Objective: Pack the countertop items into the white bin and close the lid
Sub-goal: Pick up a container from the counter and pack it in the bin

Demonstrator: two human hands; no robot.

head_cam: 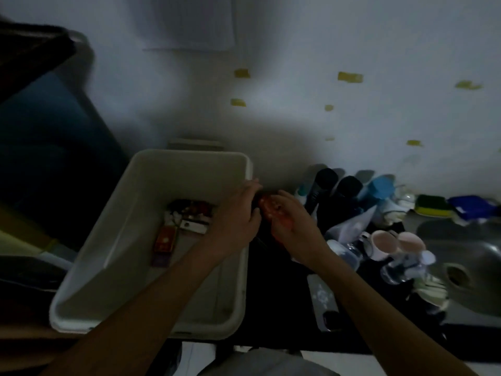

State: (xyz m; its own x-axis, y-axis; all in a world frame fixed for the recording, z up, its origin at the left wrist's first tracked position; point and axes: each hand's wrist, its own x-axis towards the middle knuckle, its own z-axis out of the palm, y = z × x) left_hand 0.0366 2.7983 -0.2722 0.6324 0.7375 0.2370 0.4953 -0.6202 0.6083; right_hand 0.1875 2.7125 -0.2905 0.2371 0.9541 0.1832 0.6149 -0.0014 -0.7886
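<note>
The white bin (124, 207) stands open on the left of the dark countertop, with several small boxes and packets (187, 218) lying at its far end. My left hand (238, 213) reaches over the bin's right rim and grips the dark end of a reddish object (267, 206). My right hand (292, 226) holds the same object from the other side, fingers curled round it. Most of that object is hidden between the hands and blurred. No lid is clearly in view.
Right of the hands stand two tall dark bottles (322, 185), a blue container (379, 187), a clear bag (349, 226), two mugs (385, 244) and a plastic bottle (401, 267). A phone (324, 299) lies near the counter's front edge. A sponge (431, 204) sits beside the steel sink (471, 256).
</note>
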